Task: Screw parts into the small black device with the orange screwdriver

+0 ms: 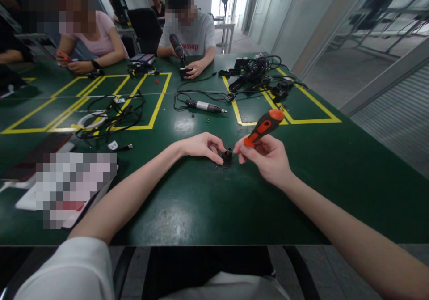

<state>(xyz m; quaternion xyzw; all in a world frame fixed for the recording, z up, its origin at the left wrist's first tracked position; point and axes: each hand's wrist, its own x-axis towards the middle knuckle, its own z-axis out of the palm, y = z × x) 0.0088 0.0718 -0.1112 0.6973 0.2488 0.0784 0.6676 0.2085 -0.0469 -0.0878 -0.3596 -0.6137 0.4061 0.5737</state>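
Head view: a small round black part (228,158), with a short tube standing up from it, sits on the green tabletop (241,210) between the person's two hands. The left hand (203,146) is just left of the part, thumb and fingertips closed on its side, seemingly to steady it. The right hand (271,159), just right of the part, is clamped on a screwdriver (266,125) whose orange and black handle tilts upward; its shaft cannot be made out, so whether the tip meets the part cannot be told. The work looks under way rather than finished: the part is in place and steadied and the tool is in hand, while the screwdriver work on it seems to remain. Any screws in or out of it are too small to judge. Beyond the part lie tiny loose bits (208,120), and past them an electric screwdriver (206,107) rests with no hand on it. Farther beyond the part, to the right, is a tangle of black cables (251,73); to its left lies a looser coil (134,112). Farthest beyond the part, a co-worker (203,29) holds a power driver (177,47) at another black piece (185,73).
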